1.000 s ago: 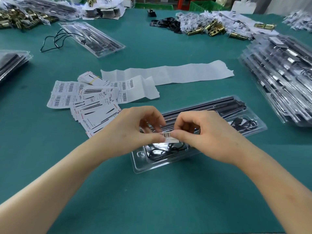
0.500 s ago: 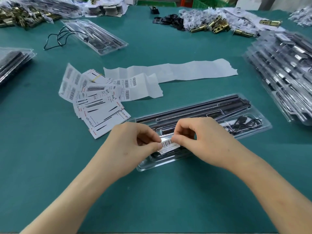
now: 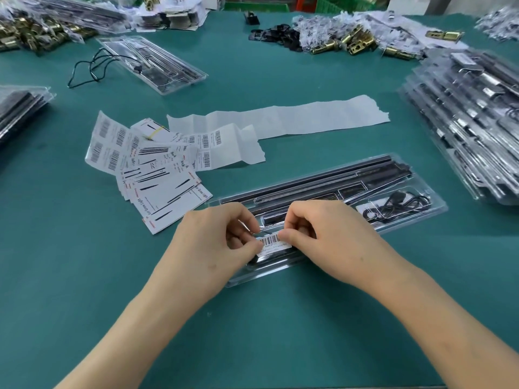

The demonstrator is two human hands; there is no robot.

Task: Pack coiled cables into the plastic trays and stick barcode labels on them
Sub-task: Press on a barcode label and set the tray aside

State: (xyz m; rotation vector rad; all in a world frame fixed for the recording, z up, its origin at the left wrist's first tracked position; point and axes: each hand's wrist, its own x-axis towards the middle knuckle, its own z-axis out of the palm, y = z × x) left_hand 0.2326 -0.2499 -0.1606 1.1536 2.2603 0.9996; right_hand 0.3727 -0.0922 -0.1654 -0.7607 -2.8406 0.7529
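Fingers (image 3: 256, 246) of left hand (image 3: 213, 242) and right hand (image 3: 331, 237) pinch opposite ends of barcode label (image 3: 273, 242) at centre frame. They hold it taut over the near end of the plastic tray (image 3: 438, 212), likely so it lands square and unwrinkled.

Tray holds long black bars (image 3: 323, 186) along its far side, coiled cable (image 3: 398, 204) in the right-end compartment. Filled trays (image 3: 463, 122) stacked at right edge. Label sheets (image 3: 112, 148) lie left of the tray on the tabletop (image 3: 252, 338).

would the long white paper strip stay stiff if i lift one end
Probably not: the paper strip looks thin and creased, so it should droop. Likely very light, apt to slide across the green mat when pushed.
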